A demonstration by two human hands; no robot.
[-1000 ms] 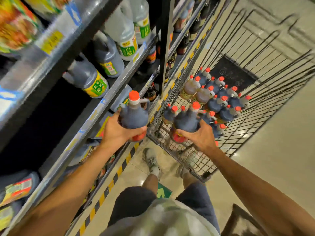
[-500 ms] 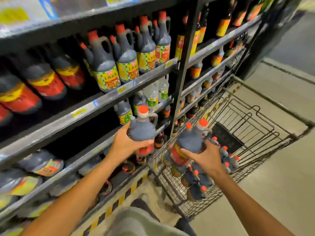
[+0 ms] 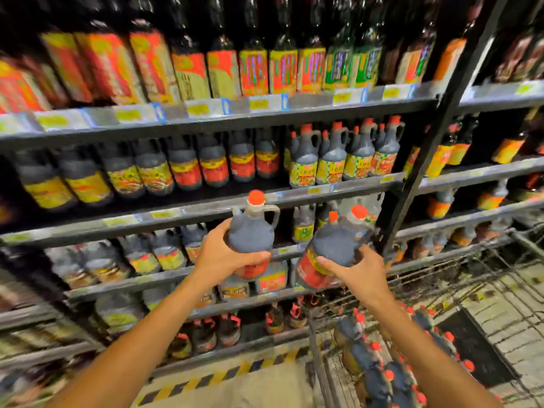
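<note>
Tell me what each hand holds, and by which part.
The left hand grips the upright jug round its lower body, over the label. The right hand grips the tilted jug the same way. Neither holds a handle.

This is a shop aisle. Shelves (image 3: 223, 117) with price tags (image 3: 197, 108) carry rows of sauce bottles (image 3: 331, 160) across the frame. A wire trolley (image 3: 500, 290) stands at lower right.

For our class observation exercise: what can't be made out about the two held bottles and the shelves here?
Head view:
- left bottle: label covered by left hand.
- right bottle: label wording blurred, partly under right hand.
- price tags: motion-blurred.
- cart: cut off by bottom edge.
</note>
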